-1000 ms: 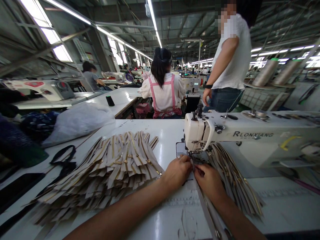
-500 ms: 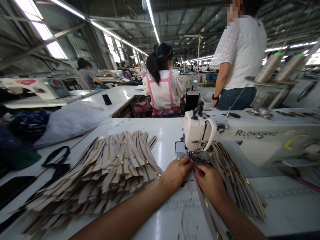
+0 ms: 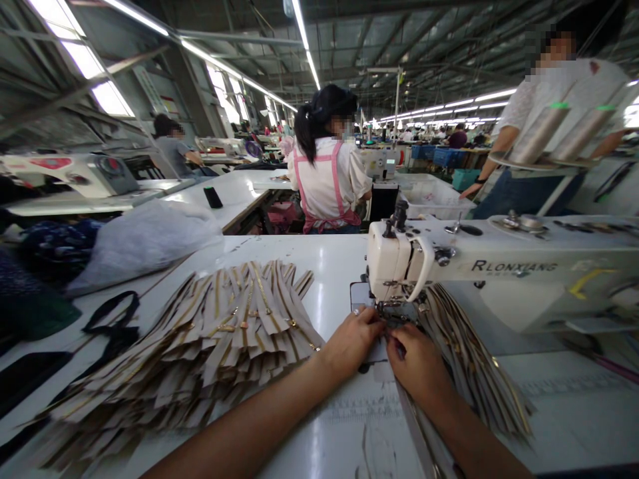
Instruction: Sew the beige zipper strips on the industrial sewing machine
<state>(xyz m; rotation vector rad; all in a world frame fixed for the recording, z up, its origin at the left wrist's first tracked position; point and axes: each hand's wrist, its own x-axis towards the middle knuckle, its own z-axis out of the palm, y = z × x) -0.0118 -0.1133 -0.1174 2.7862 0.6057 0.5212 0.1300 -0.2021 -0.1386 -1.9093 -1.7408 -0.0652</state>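
Note:
My left hand (image 3: pixel 353 340) is closed at the needle area of the white sewing machine (image 3: pixel 399 256), its fingertips pressed on a grey zipper strip. Beside it, my right hand (image 3: pixel 417 362) pinches the same strip (image 3: pixel 418 429), which trails down toward the table's front edge beneath my right forearm. A large fanned pile of grey zipper strips (image 3: pixel 219 332) with gold teeth and pulls lies to the left of my hands. More strips (image 3: pixel 472 359) lie in a bundle right of my right hand, partly under the machine arm.
A clear plastic bag (image 3: pixel 144 239) and black straps (image 3: pixel 112 319) lie at the left. A black thread cone (image 3: pixel 213 197) stands farther back. One person (image 3: pixel 327 173) sits ahead; another (image 3: pixel 559 120) leans at the right near a white crate (image 3: pixel 432 196).
The person in white at the right has moved rightward and bent down, reaching to the white crate. The seated person has turned slightly. My hands have barely shifted at the machine.

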